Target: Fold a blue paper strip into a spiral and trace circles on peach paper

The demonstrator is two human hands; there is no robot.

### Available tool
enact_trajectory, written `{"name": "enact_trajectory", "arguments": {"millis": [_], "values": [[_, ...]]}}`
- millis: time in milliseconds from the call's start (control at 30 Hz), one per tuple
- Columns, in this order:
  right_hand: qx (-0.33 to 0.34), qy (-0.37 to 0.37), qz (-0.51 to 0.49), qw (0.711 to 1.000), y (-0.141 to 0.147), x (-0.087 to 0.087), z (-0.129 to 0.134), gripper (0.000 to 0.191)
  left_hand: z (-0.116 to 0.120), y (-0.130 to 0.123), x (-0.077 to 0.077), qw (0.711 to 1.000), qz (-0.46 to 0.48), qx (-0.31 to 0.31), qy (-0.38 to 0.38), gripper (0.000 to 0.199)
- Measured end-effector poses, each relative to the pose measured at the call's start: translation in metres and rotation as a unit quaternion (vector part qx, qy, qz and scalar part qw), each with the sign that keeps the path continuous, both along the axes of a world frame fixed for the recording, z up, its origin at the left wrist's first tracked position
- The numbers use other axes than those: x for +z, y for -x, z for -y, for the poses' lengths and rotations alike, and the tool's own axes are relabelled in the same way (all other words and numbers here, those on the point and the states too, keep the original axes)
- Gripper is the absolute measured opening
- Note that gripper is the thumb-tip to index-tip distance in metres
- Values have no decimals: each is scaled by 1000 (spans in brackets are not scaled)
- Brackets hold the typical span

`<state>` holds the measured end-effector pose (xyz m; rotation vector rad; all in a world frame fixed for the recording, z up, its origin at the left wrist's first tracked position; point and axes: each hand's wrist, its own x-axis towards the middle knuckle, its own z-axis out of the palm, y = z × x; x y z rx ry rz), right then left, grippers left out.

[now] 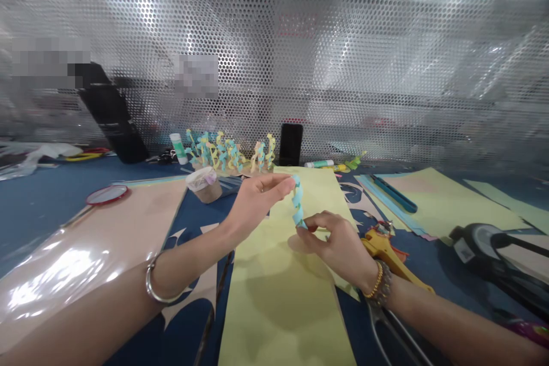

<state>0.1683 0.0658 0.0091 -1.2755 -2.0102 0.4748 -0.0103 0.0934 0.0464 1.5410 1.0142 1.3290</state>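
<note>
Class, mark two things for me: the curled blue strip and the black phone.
Curled blue strip (297, 200), head view: middle of its spiral.
Black phone (291, 144), head view: middle of its dark face.

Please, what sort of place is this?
Probably a craft workspace: left hand and right hand hold a light-blue paper spiral over flat pale-yellow paper; a white-green glue stick is behind.

- The paper spiral (297, 201) is pale blue, twisted in several curls.
- It is nearly upright, slightly tilted.
- Its upper end is between left-hand fingers (286, 185), its lower end at right-hand fingers (309, 232).
</note>
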Motion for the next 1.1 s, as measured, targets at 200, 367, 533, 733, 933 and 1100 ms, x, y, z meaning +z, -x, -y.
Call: {"name": "enact_trajectory", "arguments": {"millis": [200, 367, 533, 733, 933, 1100], "values": [[1, -5, 0, 1000, 0, 1, 0, 15, 6, -1, 7, 999, -45, -2, -6, 29], [-7, 13, -41, 999, 0, 6, 0, 15, 7, 6, 11, 978, -181, 30, -99, 23], [-13, 45, -98, 994, 0, 9, -1, 17, 2, 8, 9, 982, -158, 23, -102, 20], [-17, 32, -76, 996, 1, 7, 0, 13, -1, 6, 6, 986, -131, 44, -94, 25], [-16, 33, -71, 997, 0, 4, -1, 13, -3, 6, 3, 991, -98, 6, -87, 26], [-14, 32, -65, 997, 1, 3, -1, 14, -7, 8, 1, 995, -62, 37, -63, 27]]}}
